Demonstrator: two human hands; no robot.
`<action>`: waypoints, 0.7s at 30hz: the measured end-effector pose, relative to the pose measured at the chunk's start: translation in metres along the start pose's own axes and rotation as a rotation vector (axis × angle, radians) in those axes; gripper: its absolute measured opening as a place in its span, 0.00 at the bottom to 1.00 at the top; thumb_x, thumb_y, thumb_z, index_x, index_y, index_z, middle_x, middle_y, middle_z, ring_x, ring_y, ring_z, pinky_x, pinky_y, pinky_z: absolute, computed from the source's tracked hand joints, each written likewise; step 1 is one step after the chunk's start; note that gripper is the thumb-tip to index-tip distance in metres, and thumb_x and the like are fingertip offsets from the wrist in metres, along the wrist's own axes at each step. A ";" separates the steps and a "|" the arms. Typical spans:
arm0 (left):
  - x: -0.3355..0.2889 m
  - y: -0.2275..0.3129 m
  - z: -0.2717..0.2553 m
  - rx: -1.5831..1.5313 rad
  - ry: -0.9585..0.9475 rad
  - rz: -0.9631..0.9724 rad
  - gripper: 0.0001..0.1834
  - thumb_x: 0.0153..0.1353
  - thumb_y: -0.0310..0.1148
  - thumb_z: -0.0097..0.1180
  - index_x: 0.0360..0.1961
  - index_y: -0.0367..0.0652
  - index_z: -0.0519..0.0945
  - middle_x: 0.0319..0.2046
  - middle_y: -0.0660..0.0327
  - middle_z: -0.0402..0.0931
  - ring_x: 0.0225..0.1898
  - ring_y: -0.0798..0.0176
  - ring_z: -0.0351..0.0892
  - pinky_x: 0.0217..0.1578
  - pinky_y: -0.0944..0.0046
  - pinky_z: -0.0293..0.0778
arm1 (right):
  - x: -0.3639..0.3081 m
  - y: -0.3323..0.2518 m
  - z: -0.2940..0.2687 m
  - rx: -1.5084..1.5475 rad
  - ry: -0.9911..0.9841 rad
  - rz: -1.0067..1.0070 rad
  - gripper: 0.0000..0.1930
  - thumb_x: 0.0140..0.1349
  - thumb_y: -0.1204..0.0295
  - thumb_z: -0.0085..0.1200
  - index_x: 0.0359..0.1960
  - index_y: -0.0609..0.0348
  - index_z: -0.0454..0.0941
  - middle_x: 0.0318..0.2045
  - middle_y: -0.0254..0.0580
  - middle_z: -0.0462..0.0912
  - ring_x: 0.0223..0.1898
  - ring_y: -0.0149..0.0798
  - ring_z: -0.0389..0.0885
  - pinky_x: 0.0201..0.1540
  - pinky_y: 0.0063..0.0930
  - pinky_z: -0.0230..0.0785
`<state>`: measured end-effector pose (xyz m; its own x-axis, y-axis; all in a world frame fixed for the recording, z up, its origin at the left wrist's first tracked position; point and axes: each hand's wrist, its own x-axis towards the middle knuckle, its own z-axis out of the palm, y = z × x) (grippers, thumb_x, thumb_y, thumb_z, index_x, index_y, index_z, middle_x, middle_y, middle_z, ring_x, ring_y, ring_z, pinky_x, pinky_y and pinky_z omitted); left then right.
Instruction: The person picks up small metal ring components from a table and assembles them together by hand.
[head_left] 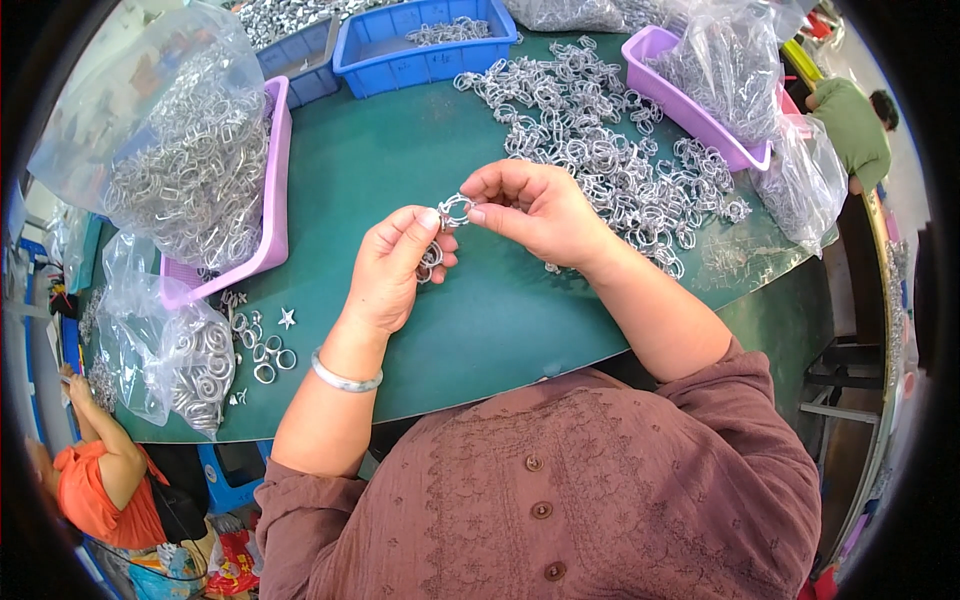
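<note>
My left hand (397, 262) and my right hand (535, 208) meet above the green table. Between their thumbs and fingers they hold a silver metal ring piece (456, 209), pinched from both sides. A second ring piece (431, 258) of the same silver metal rests in the curled fingers of my left hand; these fingers partly hide it. Just beyond my right hand spreads a large heap of silver ring pieces (585, 125). Some of the heap lies behind my right wrist.
A pink basket (277, 190) with a transparent bag of silver parts stands left. Loose rings (264, 373) lie near a bag of spiral pieces (205, 370). A blue bin (425, 66) stands at the back, another pink basket (700, 118) at right. Other people are at both sides.
</note>
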<state>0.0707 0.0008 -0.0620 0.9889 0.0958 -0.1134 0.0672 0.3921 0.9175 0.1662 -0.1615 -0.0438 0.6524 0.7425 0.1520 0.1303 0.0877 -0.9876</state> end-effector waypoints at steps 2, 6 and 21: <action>0.000 0.000 0.001 -0.003 -0.005 0.005 0.09 0.60 0.37 0.48 0.32 0.42 0.73 0.24 0.64 0.74 0.23 0.72 0.72 0.20 0.75 0.66 | 0.000 0.000 0.000 -0.016 0.002 -0.003 0.09 0.53 0.79 0.53 0.37 0.65 0.73 0.31 0.35 0.77 0.33 0.24 0.74 0.37 0.17 0.68; -0.001 0.003 0.003 0.046 0.025 0.024 0.08 0.59 0.34 0.49 0.33 0.41 0.73 0.24 0.64 0.74 0.23 0.72 0.72 0.21 0.75 0.67 | 0.000 0.000 -0.001 -0.096 0.014 -0.058 0.09 0.52 0.80 0.54 0.36 0.64 0.73 0.30 0.34 0.76 0.33 0.24 0.73 0.37 0.17 0.67; -0.001 0.004 0.006 0.134 0.064 0.089 0.09 0.55 0.27 0.52 0.39 0.39 0.74 0.26 0.65 0.73 0.25 0.74 0.72 0.22 0.77 0.67 | 0.003 0.003 -0.001 -0.310 0.068 -0.363 0.07 0.47 0.82 0.55 0.29 0.62 0.73 0.27 0.37 0.75 0.28 0.30 0.75 0.32 0.22 0.69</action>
<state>0.0710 -0.0035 -0.0556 0.9816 0.1847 -0.0492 0.0007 0.2543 0.9671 0.1696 -0.1595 -0.0466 0.5696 0.6544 0.4974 0.5682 0.1238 -0.8135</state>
